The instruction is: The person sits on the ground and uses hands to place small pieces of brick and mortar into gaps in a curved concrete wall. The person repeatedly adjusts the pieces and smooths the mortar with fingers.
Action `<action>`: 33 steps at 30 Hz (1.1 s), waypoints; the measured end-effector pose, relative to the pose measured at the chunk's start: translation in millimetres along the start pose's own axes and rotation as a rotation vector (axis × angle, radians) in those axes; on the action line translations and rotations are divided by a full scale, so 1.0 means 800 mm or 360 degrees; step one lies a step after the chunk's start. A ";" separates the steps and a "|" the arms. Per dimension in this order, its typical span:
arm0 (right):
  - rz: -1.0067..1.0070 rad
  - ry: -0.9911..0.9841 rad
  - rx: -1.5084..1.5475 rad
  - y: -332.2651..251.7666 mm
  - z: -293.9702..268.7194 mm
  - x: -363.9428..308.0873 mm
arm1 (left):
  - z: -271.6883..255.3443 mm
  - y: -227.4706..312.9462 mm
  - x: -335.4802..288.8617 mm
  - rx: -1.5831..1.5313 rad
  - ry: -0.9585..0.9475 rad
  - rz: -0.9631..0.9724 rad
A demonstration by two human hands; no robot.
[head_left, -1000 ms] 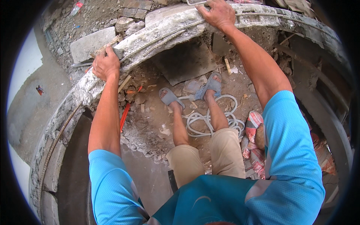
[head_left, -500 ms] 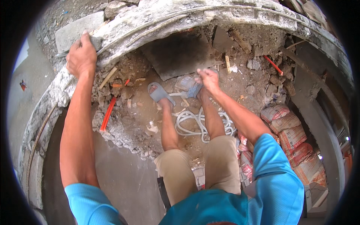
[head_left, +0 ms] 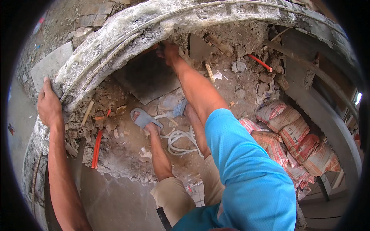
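My left hand (head_left: 50, 103) is closed over the side of a broken, curved concrete beam (head_left: 115, 50), beside a flat grey slab (head_left: 52, 63). Its fingertips touch the edge near that slab. My right arm stretches forward, and my right hand (head_left: 169, 53) is in shadow below the beam, at the upper edge of a dark-stained board (head_left: 148, 82). Its fingers look curled; the shade hides what, if anything, they hold. Steel reinforcing bar (head_left: 111, 57) lies exposed along the beam. My feet, in grey slide sandals (head_left: 143, 118), stand on dirt just before the board.
White rope (head_left: 181, 140) lies coiled by my feet. Stacked red-and-white sacks (head_left: 295, 133) stand at the right. Red plastic pieces (head_left: 97, 150) lie at the left, another red piece (head_left: 260, 62) at the far right. Wood scraps (head_left: 210, 73) and rubble are scattered over the dirt.
My right hand has moved forward from above my foot to the board's upper edge under the beam. My left hand stays on the beam. The view has shifted right.
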State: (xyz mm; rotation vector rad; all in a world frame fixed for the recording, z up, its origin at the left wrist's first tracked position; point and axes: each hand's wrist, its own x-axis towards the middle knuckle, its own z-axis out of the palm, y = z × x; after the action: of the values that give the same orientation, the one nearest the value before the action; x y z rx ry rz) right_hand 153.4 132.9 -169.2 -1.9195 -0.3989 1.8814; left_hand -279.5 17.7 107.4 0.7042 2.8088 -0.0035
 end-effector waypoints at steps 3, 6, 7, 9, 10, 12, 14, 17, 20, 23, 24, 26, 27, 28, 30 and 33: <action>-0.0065 -0.0105 -0.0041 0.007 -0.004 0.009 | -0.005 0.012 -0.007 -0.0015 -0.0009 -0.0005; -0.0014 -0.0099 -0.0041 0.018 -0.016 -0.009 | -0.009 0.020 -0.014 -0.0060 -0.0050 0.0023; 0.0051 -0.0087 0.0016 0.026 -0.013 -0.025 | -0.019 0.013 -0.021 -0.0060 -0.0056 -0.0013; 0.0132 -0.0045 0.0071 0.042 -0.025 -0.057 | -0.014 0.008 -0.021 -0.0096 -0.0062 -0.0005; 0.0185 -0.0063 0.0069 0.053 -0.038 -0.077 | -0.011 0.010 -0.020 -0.0087 -0.0038 0.0006; 0.0290 0.0008 -0.0213 0.089 -0.067 -0.099 | -0.015 0.015 -0.020 -0.0056 -0.0005 0.0001; 0.0417 -0.0120 -0.0477 0.126 -0.104 -0.119 | -0.018 0.027 -0.024 -0.0025 -0.0002 -0.0031; 0.0341 -0.0310 -0.1055 0.185 -0.151 -0.145 | -0.013 0.016 -0.019 -0.0005 0.0065 -0.0020; 0.0046 -0.0384 -0.1776 0.187 -0.156 -0.176 | -0.023 0.023 -0.025 0.0007 -0.0023 -0.0035; -0.0368 -0.0415 -0.2053 0.198 -0.157 -0.185 | -0.021 0.028 -0.024 -0.0015 0.0010 -0.0040; -0.0355 -0.0466 -0.2027 0.179 -0.142 -0.188 | -0.020 0.026 -0.025 -0.0022 0.0025 -0.0058; -0.0320 -0.0508 -0.1899 0.141 -0.111 -0.193 | -0.020 0.024 -0.025 -0.0047 0.0030 -0.0066; -0.0295 -0.0490 -0.1798 0.123 -0.098 -0.195 | -0.018 0.023 -0.025 -0.0054 0.0038 -0.0040; -0.0277 -0.0482 -0.1700 0.110 -0.088 -0.194 | -0.016 0.023 -0.023 -0.0061 0.0055 -0.0024; -0.0455 -0.0365 -0.1406 0.089 -0.064 -0.212 | -0.015 0.026 -0.019 -0.0038 0.0047 -0.0043; -0.0795 -0.0307 -0.1107 0.037 -0.021 -0.273 | -0.022 0.021 -0.029 -0.0012 0.0018 -0.0057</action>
State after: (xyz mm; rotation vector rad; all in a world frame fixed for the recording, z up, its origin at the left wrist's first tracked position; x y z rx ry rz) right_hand 157.9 -0.2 7.6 -1.7596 -1.6018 1.6997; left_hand -255.9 22.8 130.7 0.6539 2.8305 0.0048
